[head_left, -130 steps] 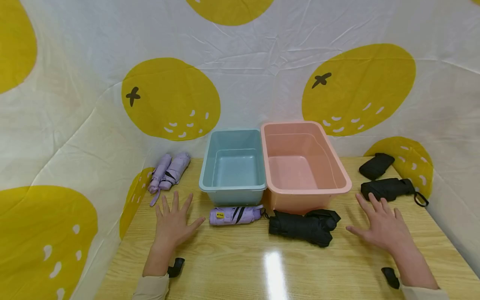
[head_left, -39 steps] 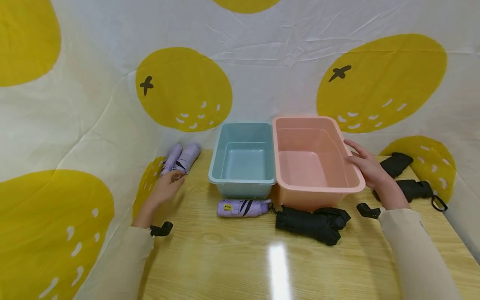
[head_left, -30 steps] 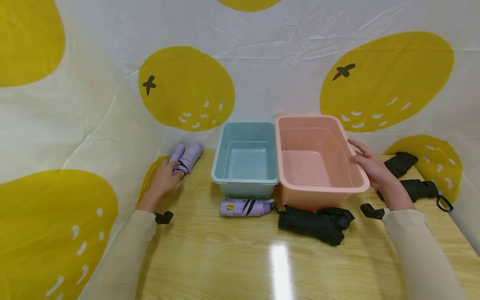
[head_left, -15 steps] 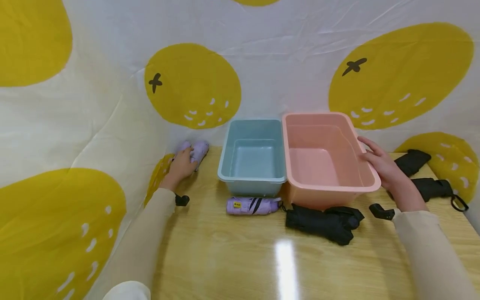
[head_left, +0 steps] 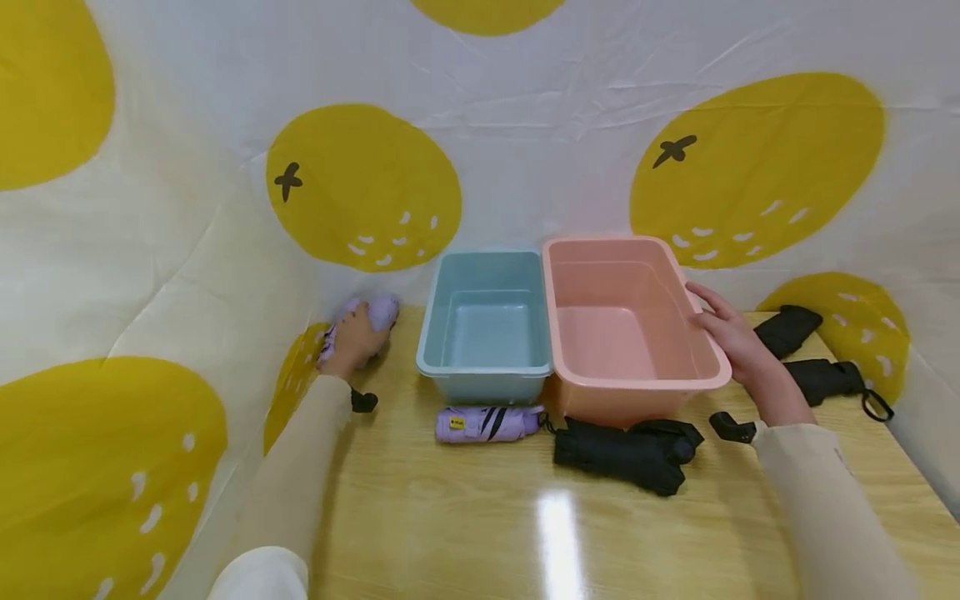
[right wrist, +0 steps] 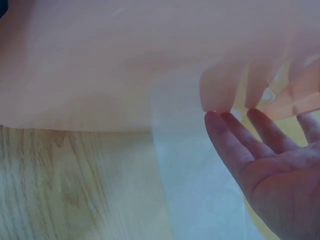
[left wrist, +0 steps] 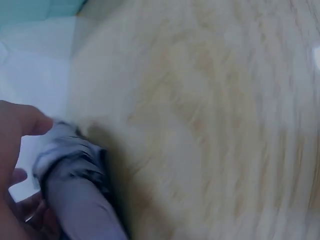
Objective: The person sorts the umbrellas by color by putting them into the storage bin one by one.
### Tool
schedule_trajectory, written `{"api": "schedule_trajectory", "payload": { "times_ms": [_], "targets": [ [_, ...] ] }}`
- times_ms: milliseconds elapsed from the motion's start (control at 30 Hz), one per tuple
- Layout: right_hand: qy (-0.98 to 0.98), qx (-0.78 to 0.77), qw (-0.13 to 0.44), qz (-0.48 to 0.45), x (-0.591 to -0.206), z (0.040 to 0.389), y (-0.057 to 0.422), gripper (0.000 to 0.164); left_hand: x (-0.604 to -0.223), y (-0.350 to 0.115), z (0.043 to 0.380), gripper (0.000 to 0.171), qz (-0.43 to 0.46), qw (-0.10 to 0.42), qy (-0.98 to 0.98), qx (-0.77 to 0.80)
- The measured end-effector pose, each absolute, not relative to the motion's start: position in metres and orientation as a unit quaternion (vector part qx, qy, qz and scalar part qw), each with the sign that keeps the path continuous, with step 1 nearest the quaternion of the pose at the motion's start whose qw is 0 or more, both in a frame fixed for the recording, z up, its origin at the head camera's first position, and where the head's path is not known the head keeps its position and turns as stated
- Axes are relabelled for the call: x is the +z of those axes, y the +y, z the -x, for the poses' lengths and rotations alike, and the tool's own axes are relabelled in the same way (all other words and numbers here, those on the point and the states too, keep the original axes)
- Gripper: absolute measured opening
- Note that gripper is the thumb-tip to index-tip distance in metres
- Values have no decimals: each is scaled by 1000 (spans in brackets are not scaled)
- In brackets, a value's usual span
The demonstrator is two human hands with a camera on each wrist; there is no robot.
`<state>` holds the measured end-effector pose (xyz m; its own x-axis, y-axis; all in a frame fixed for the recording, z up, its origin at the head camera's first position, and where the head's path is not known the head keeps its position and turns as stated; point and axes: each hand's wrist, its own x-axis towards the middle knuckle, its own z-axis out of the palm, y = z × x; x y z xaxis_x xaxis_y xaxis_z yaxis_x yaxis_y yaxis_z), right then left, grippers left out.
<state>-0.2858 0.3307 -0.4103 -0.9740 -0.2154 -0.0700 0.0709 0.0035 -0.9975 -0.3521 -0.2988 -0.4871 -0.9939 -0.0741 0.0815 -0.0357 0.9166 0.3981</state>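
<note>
At the back left, my left hand [head_left: 358, 337] grips a folded purple umbrella [head_left: 385, 310] from above. In the left wrist view, the blurred umbrella [left wrist: 82, 200] lies between the thumb and the curled fingers. A second purple umbrella [head_left: 328, 343] sits against the cloth on the left, partly covered by this hand. My right hand [head_left: 735, 337] is at the right rim of the pink bin [head_left: 637, 385]. Its fingers [right wrist: 270, 132] stretch out, tips touching the bin's outer wall in the right wrist view.
Beside the pink bin stands a blue bin [head_left: 483, 372]. In front lie another purple umbrella [head_left: 487, 424] and a black umbrella [head_left: 626, 450]. Two more black umbrellas, one far [head_left: 787, 330] and one nearer [head_left: 825, 380], lie at the right. Patterned cloth [head_left: 517, 167] rises behind the table [head_left: 450, 517].
Earlier both hands were spread over the table. The right hand went to the pink bin's rim and stayed. The left hand reached the purple umbrellas, slid farther over them and closed around one.
</note>
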Motion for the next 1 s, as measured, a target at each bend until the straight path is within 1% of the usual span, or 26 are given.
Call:
{"api": "schedule_trajectory", "payload": {
  "times_ms": [100,167,267,400,533,700,833,1000],
  "targets": [
    [709,-695,104,58,-414,289,327,64,-498,-297,348,74,-62,71,-973,-213],
    [709,-694,108,60,-416,289,325,64,-504,-295,344,72,-82,78,-971,-213],
    [702,-701,113,63,-417,289,322,64,-508,-294,343,74,-104,90,-962,-238],
    [697,-706,116,52,-417,284,322,65,-509,-292,343,78,-97,96,-943,-304],
    [693,-710,118,40,-419,277,325,65,-513,-290,343,79,-80,94,-937,-328],
    [683,-720,110,48,-420,277,325,64,-518,-290,342,87,-97,115,-908,-391],
    [687,-717,108,49,-418,279,324,64,-517,-290,342,89,-113,108,-909,-387],
    [683,-722,104,46,-414,281,325,64,-507,-284,347,83,-122,96,-904,-397]
  ]
}}
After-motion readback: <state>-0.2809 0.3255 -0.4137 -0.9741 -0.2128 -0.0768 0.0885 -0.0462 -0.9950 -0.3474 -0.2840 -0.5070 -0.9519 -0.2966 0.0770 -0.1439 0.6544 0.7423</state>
